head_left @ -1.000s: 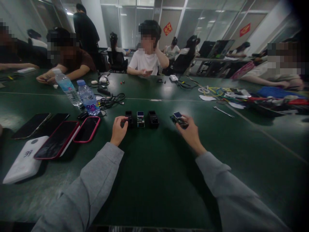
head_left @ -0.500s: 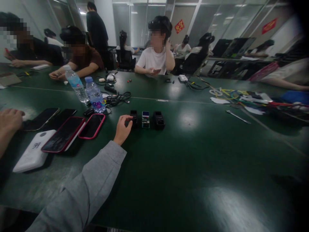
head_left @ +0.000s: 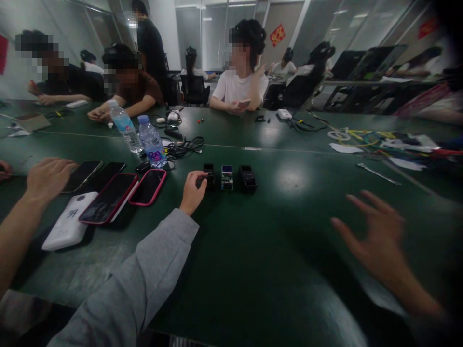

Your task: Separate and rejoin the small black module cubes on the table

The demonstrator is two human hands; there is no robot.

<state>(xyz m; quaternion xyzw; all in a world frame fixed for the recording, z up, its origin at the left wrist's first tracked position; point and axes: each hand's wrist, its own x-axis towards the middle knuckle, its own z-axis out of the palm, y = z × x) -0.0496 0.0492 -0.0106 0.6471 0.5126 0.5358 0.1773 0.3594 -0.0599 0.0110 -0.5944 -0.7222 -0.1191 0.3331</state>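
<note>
A wide dark green surface (head_left: 253, 250) fills the view, in an office with glass partitions and red paper signs on the far wall. Several people sit along the far and left edges, and one stands at the back.

The left hand (head_left: 193, 190), in a grey sleeve, rests on the surface with its grip pinching the leftmost of three small black modules (head_left: 209, 175). The middle module (head_left: 227, 177), with a small lit screen, stands just beside it, and a third black module (head_left: 248, 179) just to the right of that. The right hand (head_left: 376, 241) hovers above the surface, well apart from the row, its grip spread wide and holding nothing.

To the left lie two phones in red cases (head_left: 125, 193), darker phones (head_left: 94, 173) and a white power bank (head_left: 68, 226). Another person's hand (head_left: 48, 176) rests by them. Two water bottles (head_left: 142, 137) stand behind, next to a tangle of black cables (head_left: 184, 147). Coloured wires and paper scraps (head_left: 376, 142) lie at the far right.

The right hand is blurred and its wrist is cut off by the frame's dark corner. The power bank bears a mark too small to read; the bottle labels and wall signs are illegible.
</note>
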